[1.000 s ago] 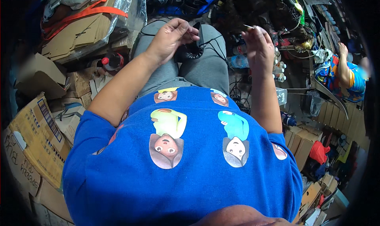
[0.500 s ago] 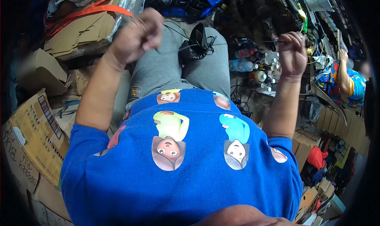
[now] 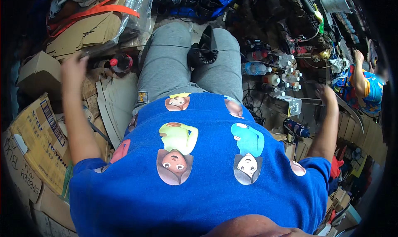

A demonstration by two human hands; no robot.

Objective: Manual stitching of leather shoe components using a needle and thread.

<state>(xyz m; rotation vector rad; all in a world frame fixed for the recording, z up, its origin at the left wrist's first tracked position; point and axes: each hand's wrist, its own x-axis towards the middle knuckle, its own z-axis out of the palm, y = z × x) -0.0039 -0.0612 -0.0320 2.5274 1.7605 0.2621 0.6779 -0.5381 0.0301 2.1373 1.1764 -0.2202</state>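
Observation:
A black shoe (image 3: pixel 202 54) is held between my grey-trousered knees, its opening turned up. From it a thin black cord (image 3: pixel 170 46) stretches across my left thigh, and another length runs off over the right one. Out to the left, above the cardboard, my left hand (image 3: pixel 74 69) is closed, with the cord leading toward it. My right hand (image 3: pixel 327 94) is far out on the right, blurred, its fingers bent together at the end of the other length. Its grip on the cord is hard to make out.
A cardboard box (image 3: pixel 39 71) and flat cardboard stand on the left, with a red-capped dark bottle (image 3: pixel 121 63) nearby. Several plastic bottles (image 3: pixel 255 68) stand right of my knees. A person (image 3: pixel 369 87) in bright printed clothes sits at the far right. Black shoes (image 3: pixel 186 0) lie ahead.
Both hands have swung outward and back toward me, the left one farther left, the right one farther right. The loose loops of cord at the shoe have been drawn straight.

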